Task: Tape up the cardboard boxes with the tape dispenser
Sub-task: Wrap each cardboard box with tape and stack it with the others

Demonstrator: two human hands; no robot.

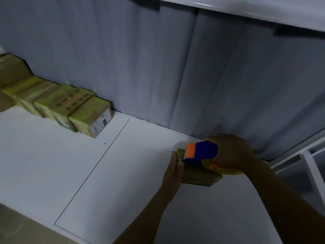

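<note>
A small cardboard box [200, 176] lies on the white table [123, 173] at the right of the head view. My right hand [230, 152] grips a blue and orange tape dispenser [200, 151] with a yellowish tape roll [223, 169], and the dispenser's front sits on the box's left end. My left hand [173, 171] holds the box at its left side. Much of the box is hidden under the dispenser and my hands.
A row of several boxes wrapped in yellowish tape [58, 103] stands along the back left, against a grey curtain [158, 67]. A larger cardboard surface [21, 228] shows at the bottom left. A white frame [309, 166] stands at the right edge.
</note>
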